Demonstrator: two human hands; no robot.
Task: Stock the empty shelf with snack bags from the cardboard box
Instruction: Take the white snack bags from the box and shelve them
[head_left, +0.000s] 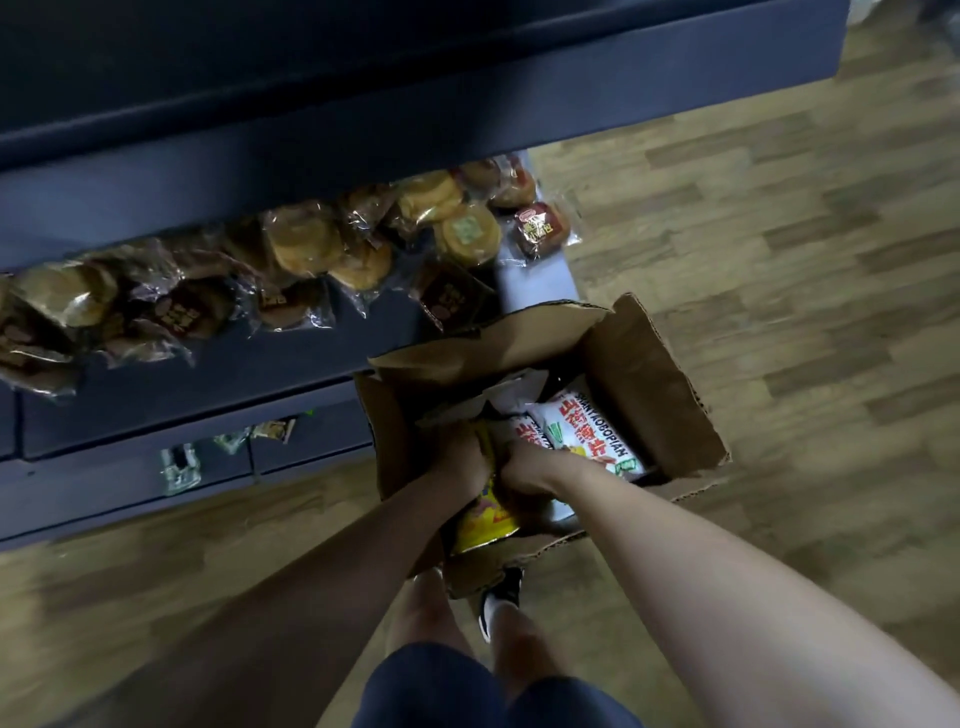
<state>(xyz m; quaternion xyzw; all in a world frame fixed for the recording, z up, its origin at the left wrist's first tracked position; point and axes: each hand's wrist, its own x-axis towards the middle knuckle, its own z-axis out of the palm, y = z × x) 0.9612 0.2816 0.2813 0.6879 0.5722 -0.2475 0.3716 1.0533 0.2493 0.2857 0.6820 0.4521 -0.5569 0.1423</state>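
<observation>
Both hands inside the open brown cardboard box (644, 374) on the wood-pattern floor (779, 234).

The left hand (462, 457) and right hand (524, 467) sit close together, fingers curled onto a yellow snack bag (485, 519) at the box's near-left side; how firmly they hold it cannot be told. White snack bags with red lettering (587, 426) lie to the right inside the box. The dark blue shelf unit (311, 135), left and far of the box, holds clear-wrapped round pastries (306, 241).

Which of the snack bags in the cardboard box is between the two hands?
The yellow snack bag, at the near side of the cardboard box. The white snack bags lie beyond the hands, farther in.
</observation>
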